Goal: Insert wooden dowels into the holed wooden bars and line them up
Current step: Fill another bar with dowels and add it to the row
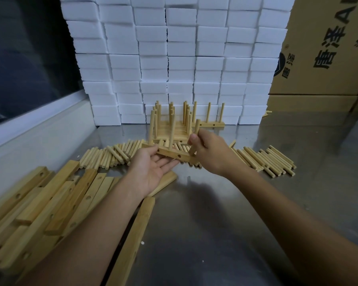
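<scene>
My right hand (207, 150) pinches a dowel (195, 139) between thumb and fingertips, holding it nearly upright with its lower end at the right end of the holed bar (175, 154); whether the tip has entered the hole I cannot tell. My left hand (153, 168) lies palm up with fingers nearly straight, supporting the bar from below and from the left. The bar's long axis runs left to right, tilted a little down toward the right, and two dowels (161, 131) already stand in it, to the left of the one I hold. The deciding relation, as I judge it, is dowel axis over hole axis: the dowel leans slightly, so it wants straightening before it is pressed down.

The bar is pale wood with round holes showing in its near face. Loose dowels (265, 161) lie flat in a band across the tabletop (215, 223), left and right of my hands. Just beyond, finished bars (186, 122) stand in a row with their dowels upright, in front of stacked white foam blocks (174, 58). Empty bars (43, 203) are heaped at near left; cardboard cartons (329, 48) stand at far right.
</scene>
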